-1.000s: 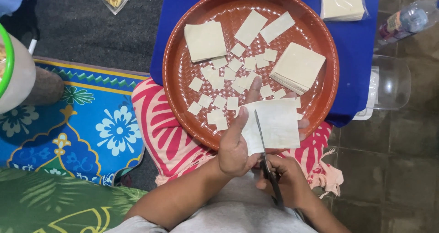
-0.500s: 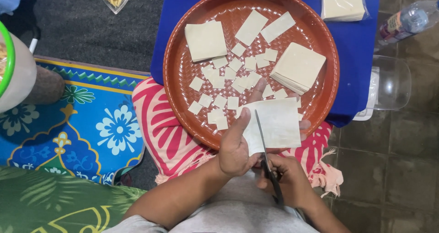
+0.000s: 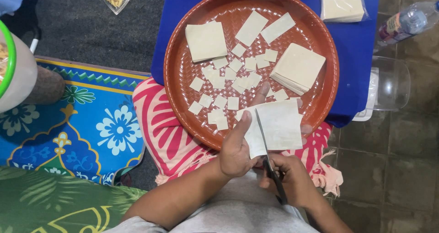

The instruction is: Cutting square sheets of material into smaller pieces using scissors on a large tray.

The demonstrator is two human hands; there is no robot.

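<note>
Little has shifted since the earlier frames: scissors [image 3: 270, 157] sit slightly deeper in the pale sheet [image 3: 276, 125]. Left hand [image 3: 235, 150] pinches that sheet's edge over the round brown tray [image 3: 183, 100]; right hand [image 3: 292, 180] grips the scissor handles, so the cut is only creeping forward.

bottle [image 3: 408, 20] cut off, scissor handles [image 3: 279, 187] hidden
</note>
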